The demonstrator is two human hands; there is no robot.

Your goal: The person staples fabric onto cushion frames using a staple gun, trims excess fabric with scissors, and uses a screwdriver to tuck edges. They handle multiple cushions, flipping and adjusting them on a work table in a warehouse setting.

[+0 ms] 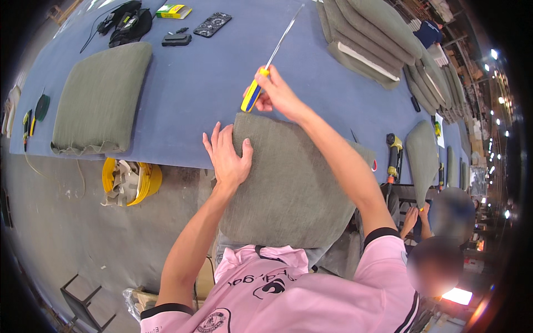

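Observation:
A grey-green fabric-covered cushion (288, 188) lies in front of me, its far part on the blue table and its near part against my body. My left hand (227, 154) rests on its left edge near the far corner, fingers spread. In my right hand (277, 94) is a screwdriver (253, 94) with a yellow and blue handle, just beyond that corner. Its long metal shaft slants up and away from me over the table.
Another green cushion (102, 100) lies at left on the blue table (186, 100). Stacked cushions (366, 39) stand far right. A staple gun (393, 158) sits on the right. A yellow bucket (149, 183) of scraps stands below the table edge. Another person's hands (415, 217) hold a cushion at right.

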